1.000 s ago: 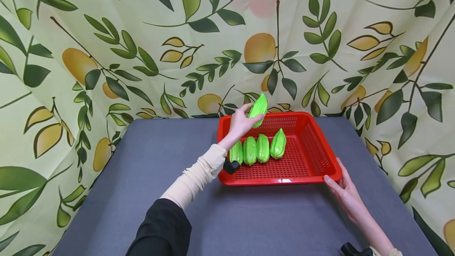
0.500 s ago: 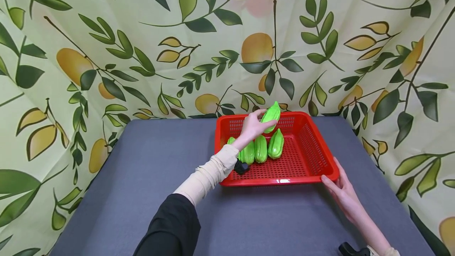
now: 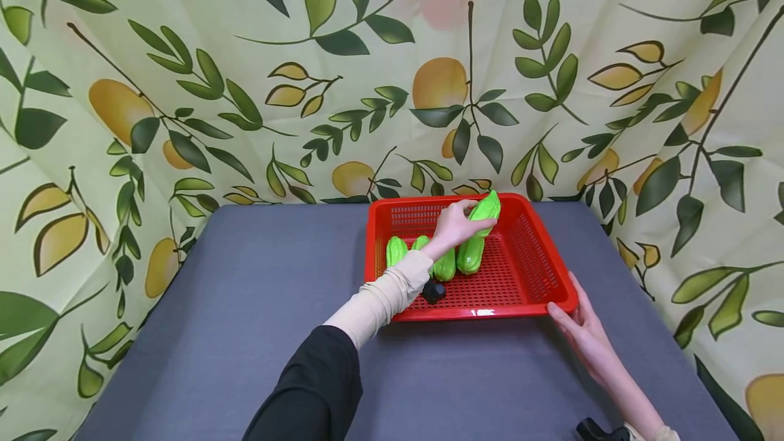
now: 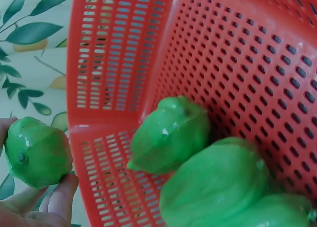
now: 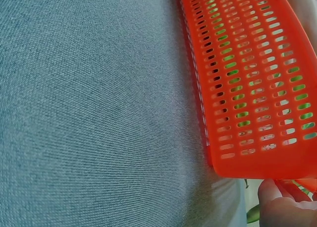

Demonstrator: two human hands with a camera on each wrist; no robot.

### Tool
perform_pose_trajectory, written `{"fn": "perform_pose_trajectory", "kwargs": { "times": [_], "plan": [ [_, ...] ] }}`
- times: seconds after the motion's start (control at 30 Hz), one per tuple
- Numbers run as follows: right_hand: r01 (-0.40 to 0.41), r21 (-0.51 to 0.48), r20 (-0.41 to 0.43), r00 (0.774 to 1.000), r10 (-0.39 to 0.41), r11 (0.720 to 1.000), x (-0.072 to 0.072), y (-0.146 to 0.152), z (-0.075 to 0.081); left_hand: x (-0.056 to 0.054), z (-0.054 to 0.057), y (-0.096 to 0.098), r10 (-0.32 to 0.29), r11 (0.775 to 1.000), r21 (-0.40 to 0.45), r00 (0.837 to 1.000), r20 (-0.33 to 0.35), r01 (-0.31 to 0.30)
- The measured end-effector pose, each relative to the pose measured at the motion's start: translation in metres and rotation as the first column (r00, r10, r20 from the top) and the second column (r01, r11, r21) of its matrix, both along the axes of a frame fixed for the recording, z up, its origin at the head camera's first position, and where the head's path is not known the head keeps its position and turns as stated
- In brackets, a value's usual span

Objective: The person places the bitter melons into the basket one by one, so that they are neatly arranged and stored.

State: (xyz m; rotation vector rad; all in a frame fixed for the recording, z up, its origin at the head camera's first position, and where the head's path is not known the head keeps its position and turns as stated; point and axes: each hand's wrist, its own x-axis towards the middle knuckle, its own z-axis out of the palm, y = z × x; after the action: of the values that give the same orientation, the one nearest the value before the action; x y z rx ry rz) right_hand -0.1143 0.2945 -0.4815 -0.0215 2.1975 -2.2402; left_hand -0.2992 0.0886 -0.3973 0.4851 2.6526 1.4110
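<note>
My left hand (image 3: 452, 229) pinches a green ridged gourd with a pointed tip (image 3: 486, 212) between thumb and fingers, above the far side of the red plastic basket (image 3: 544, 257). In the left wrist view this held gourd (image 4: 37, 151) appears end-on, beside the basket's rim. Similar gourds lie in a row in the basket, among them a right-hand one (image 3: 470, 257) and a left-hand one (image 3: 395, 249); my left wrist partly covers the row. My right hand (image 3: 582, 327) grips the basket's near right corner, thumb on the rim. The right wrist view shows its fingers (image 5: 280, 207) at that corner.
The basket stands on a table with a grey-blue cloth (image 3: 275, 278), near its far edge. A leaf-and-fruit patterned curtain (image 3: 380, 128) hangs behind and along both sides. The basket's right part shows bare mesh floor (image 3: 511, 278). A black wrist camera (image 3: 433, 291) overlaps the basket.
The left hand has carried its gourd rightward and a little lower, from over the basket's far left toward its far middle. The right hand keeps its grip on the corner.
</note>
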Motion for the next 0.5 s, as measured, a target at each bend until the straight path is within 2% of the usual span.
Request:
{"fn": "perform_pose_trajectory", "kwargs": {
  "times": [0.27,0.5],
  "plan": [
    [-0.009,-0.003,-0.025,1.000,0.009,1.000,0.002,-0.002,0.001,0.004,-0.007,0.007,-0.007,0.999,-0.036,1.000,0.029,0.008],
    [-0.002,0.004,-0.028,1.000,0.002,1.000,0.002,0.000,0.001,0.001,-0.013,0.015,-0.052,0.992,-0.112,0.995,0.090,0.062]
  ]
}}
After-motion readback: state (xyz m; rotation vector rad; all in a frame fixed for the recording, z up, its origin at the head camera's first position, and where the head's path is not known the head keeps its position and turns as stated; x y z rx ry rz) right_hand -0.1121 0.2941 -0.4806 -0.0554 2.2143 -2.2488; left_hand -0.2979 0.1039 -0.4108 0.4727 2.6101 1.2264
